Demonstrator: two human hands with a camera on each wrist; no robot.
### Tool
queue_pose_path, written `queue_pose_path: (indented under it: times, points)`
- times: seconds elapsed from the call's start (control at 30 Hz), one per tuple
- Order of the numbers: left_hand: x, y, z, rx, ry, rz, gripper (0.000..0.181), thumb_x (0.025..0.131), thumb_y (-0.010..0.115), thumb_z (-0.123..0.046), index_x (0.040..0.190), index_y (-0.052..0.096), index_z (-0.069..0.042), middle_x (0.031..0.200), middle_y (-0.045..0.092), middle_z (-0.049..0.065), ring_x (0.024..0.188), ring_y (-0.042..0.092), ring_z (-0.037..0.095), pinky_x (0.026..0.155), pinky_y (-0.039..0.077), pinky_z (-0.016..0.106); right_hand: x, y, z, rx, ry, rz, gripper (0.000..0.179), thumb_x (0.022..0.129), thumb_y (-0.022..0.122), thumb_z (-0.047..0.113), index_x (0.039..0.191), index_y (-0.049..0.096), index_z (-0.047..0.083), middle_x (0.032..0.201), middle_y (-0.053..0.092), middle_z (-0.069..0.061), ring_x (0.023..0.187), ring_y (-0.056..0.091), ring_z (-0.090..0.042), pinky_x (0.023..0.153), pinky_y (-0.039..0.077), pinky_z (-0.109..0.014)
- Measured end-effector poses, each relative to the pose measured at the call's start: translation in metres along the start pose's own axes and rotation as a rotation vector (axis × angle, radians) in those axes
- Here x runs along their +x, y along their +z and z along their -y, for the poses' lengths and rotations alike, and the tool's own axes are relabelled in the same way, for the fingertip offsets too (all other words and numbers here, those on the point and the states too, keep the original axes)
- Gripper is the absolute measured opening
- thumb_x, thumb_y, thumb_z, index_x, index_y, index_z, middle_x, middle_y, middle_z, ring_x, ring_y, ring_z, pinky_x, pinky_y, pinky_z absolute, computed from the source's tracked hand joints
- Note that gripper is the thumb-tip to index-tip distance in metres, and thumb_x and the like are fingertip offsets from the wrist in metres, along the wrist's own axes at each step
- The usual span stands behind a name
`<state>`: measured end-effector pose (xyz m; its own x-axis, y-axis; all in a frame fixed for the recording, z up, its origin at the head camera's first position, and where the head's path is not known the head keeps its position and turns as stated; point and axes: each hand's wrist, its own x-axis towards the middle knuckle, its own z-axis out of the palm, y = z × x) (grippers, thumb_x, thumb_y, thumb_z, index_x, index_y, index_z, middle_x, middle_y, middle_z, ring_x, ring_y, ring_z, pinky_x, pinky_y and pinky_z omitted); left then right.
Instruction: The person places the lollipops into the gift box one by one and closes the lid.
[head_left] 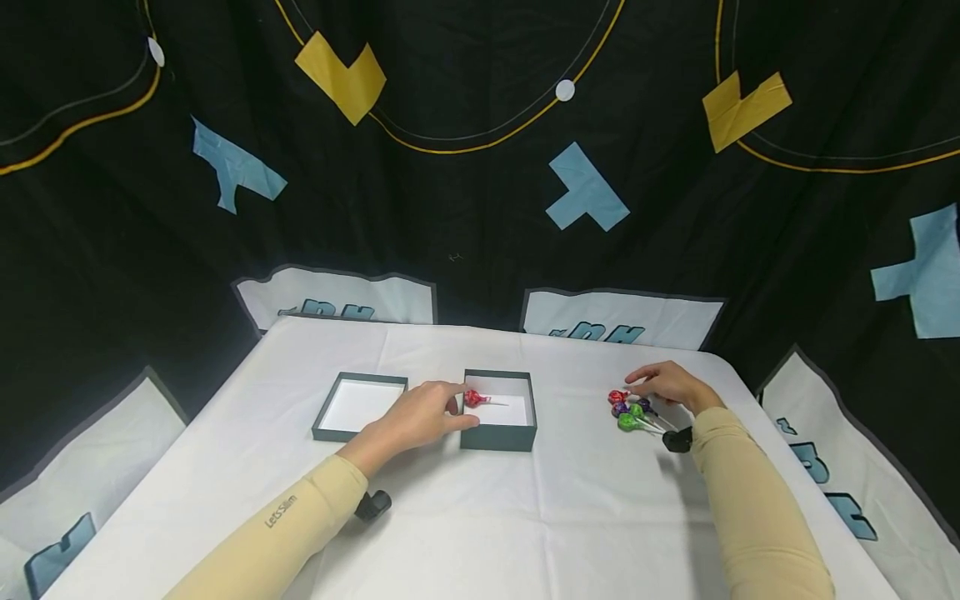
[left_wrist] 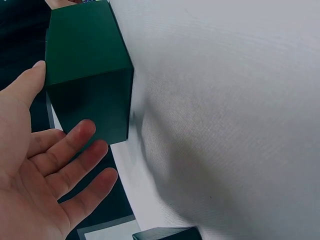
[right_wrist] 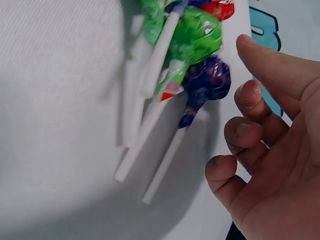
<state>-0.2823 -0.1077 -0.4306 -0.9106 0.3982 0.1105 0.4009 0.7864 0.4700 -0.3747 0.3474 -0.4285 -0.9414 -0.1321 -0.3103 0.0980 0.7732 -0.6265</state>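
Observation:
A dark green box (head_left: 497, 438) stands in the middle of the table with a red-wrapped lollipop (head_left: 474, 399) lying inside it. My left hand (head_left: 422, 417) is at the box's left side, its fingers spread and fairly straight. In the left wrist view the thumb (left_wrist: 34, 80) meets the box edge. Over on the right, my right hand (head_left: 671, 385) hovers at a pile of lollipops in red, purple and green wrappers (head_left: 636, 410). Seen from the right wrist, its loosely bent fingers stand beside a purple lollipop (right_wrist: 207, 82), with a gap between them.
Left of the box lies a shallow green-edged lid (head_left: 360, 406), white side up. A white cloth (head_left: 480, 517) covers the table, and a black curtain (head_left: 450, 225) with taped shapes hangs behind its far edge.

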Motion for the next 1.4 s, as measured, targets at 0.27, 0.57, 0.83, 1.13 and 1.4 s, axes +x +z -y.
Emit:
queue_pose_path:
  times: [0.27, 0.57, 0.83, 1.13, 1.4]
  points:
    - [-0.001, 0.000, -0.002, 0.007, -0.010, -0.001, 0.068, 0.086, 0.078, -0.047, 0.140, 0.061, -0.010, 0.080, 0.065, -0.008, 0.073, 0.056, 0.011, 0.065, 0.046, 0.029, 0.003, 0.003, -0.013, 0.031, 0.044, -0.025, 0.037, 0.094, 0.070, 0.024, 0.126, 0.069, 0.006, 0.107, 0.056, -0.010, 0.083, 0.044, -0.020, 0.067, 0.037, -0.031]
    - [-0.002, 0.000, -0.002, 0.003, -0.009, -0.003, 0.067, 0.086, 0.078, -0.046, 0.140, 0.061, -0.010, 0.080, 0.065, -0.007, 0.073, 0.055, 0.011, 0.065, 0.046, 0.030, 0.011, 0.002, -0.020, 0.062, 0.069, -0.036, 0.036, 0.098, 0.064, 0.026, 0.128, 0.068, 0.007, 0.105, 0.056, -0.009, 0.077, 0.045, -0.019, 0.065, 0.037, -0.030]
    - [-0.002, 0.002, -0.001, -0.004, -0.009, -0.001, 0.068, 0.086, 0.077, -0.047, 0.141, 0.060, -0.010, 0.081, 0.066, -0.007, 0.074, 0.056, 0.011, 0.066, 0.046, 0.030, 0.011, 0.005, -0.021, 0.086, 0.086, -0.060, 0.034, 0.096, 0.065, 0.021, 0.127, 0.069, 0.006, 0.118, 0.059, -0.015, 0.090, 0.049, -0.023, 0.072, 0.039, -0.033]
    - [-0.002, 0.001, -0.001, 0.001, -0.001, -0.013, 0.069, 0.086, 0.077, -0.047, 0.142, 0.059, -0.010, 0.080, 0.064, -0.008, 0.073, 0.055, 0.011, 0.065, 0.045, 0.030, 0.011, 0.006, -0.022, 0.067, 0.070, -0.059, 0.029, 0.094, 0.067, 0.016, 0.121, 0.072, 0.006, 0.141, 0.053, -0.026, 0.115, 0.049, -0.033, 0.090, 0.042, -0.040]
    - [-0.003, 0.000, -0.002, 0.006, -0.009, -0.008, 0.069, 0.087, 0.077, -0.047, 0.142, 0.059, -0.011, 0.081, 0.064, -0.008, 0.074, 0.055, 0.011, 0.066, 0.046, 0.030, 0.018, 0.008, -0.023, 0.067, 0.072, -0.073, 0.024, 0.093, 0.068, 0.014, 0.115, 0.075, 0.007, 0.138, 0.055, -0.025, 0.118, 0.048, -0.034, 0.103, 0.040, -0.051]
